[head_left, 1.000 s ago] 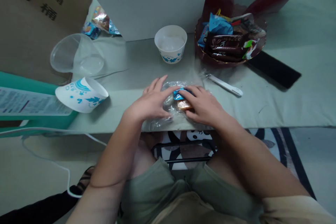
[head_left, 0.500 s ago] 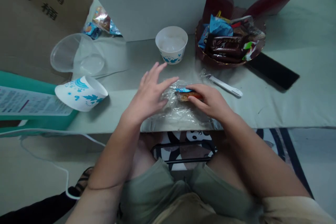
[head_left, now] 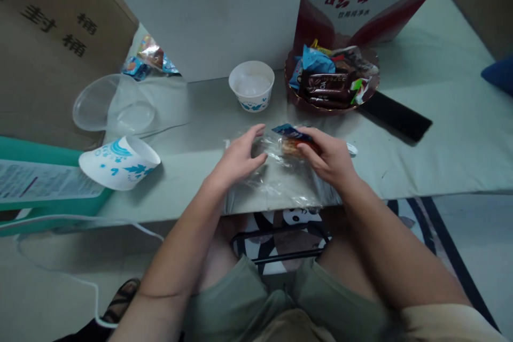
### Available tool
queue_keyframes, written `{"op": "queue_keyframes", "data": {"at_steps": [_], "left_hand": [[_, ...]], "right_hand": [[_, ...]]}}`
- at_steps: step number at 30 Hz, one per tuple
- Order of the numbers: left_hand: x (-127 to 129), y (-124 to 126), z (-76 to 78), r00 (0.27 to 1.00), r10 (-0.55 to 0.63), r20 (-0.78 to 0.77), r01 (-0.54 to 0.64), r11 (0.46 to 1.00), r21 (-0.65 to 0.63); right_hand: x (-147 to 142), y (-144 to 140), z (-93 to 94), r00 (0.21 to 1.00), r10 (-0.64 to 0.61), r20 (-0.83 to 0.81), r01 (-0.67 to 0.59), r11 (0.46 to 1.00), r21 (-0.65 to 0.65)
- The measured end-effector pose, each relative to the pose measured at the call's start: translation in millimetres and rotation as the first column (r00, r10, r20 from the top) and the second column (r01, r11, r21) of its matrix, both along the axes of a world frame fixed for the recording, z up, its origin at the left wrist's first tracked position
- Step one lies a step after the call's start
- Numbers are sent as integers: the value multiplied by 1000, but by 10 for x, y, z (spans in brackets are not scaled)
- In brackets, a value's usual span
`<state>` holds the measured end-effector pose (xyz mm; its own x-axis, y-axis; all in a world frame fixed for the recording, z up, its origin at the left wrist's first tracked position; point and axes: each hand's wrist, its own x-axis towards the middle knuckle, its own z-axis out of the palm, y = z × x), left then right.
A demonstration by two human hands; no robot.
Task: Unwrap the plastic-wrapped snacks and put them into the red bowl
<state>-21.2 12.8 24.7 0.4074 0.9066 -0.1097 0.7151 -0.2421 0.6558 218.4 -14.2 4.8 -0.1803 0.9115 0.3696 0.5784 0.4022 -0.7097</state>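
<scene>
Held in my right hand [head_left: 326,155] is a small snack packet [head_left: 294,141] with a blue top and a brownish, orange-red body. My thumb and fingers close round its right end. To its left, my left hand [head_left: 242,155] has thumb and fingers apart, with nothing plainly between them. Beneath both hands a crinkled clear plastic bag [head_left: 276,184] lies spread on the table near the front edge. A white paper cup [head_left: 252,88] with blue leaf prints stands upright just beyond my hands. The end of a white utensil [head_left: 352,149] peeks out behind my right hand.
A dark scalloped bowl [head_left: 332,106] of wrapped snacks stands back right, beside a black phone [head_left: 396,116]. At left are a tipped paper cup [head_left: 116,165], a clear plastic bowl [head_left: 94,104] and a green box [head_left: 40,181]. Large cartons [head_left: 212,16] line the back.
My right hand has lifted and tilted the snack packet. My left hand has turned inward, its fingers less spread. The view has shifted, so the cup and bowl sit lower in it.
</scene>
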Motion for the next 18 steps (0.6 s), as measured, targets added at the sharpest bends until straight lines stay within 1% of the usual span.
{"op": "queue_keyframes", "data": {"at_steps": [1,3,5,8,10,11,12,14,15,16,17,18], "left_hand": [[7,10,22,995,8,-99,-8,1000,3],[29,22,61,963,0,-270,-4,1000,-15],[48,27,83,928,-30,-370,13,999,-50],[56,38,80,918,-44,-394,21,998,-62],[50,50,69,921,-44,-387,27,998,-49],[46,58,65,922,-46,-385,32,998,-45],[42,65,63,922,-50,-385,37,998,-43],[36,80,62,921,-58,-385,46,998,-41],[34,87,63,921,-62,-384,50,998,-42],[33,92,64,922,-65,-381,53,998,-42],[32,97,64,924,-66,-377,54,998,-41],[32,101,64,925,-65,-374,54,998,-40]], "right_hand": [[26,-5,4,998,-49,-27,48,999,-23],[70,-30,11,984,-152,-93,147,987,-61],[106,-72,18,958,-238,-157,229,971,-75],[175,-107,54,912,-316,-260,314,948,-51],[260,-52,114,849,-355,-391,384,923,-4],[320,12,157,798,-377,-471,442,896,32],[391,102,204,736,-398,-547,512,857,65],[551,341,297,608,-465,-643,664,743,90],[631,479,330,550,-520,-654,723,688,62],[703,616,349,497,-588,-639,767,642,6],[763,744,348,457,-650,-607,790,611,-59],[808,855,329,441,-701,-560,791,599,-127]]}}
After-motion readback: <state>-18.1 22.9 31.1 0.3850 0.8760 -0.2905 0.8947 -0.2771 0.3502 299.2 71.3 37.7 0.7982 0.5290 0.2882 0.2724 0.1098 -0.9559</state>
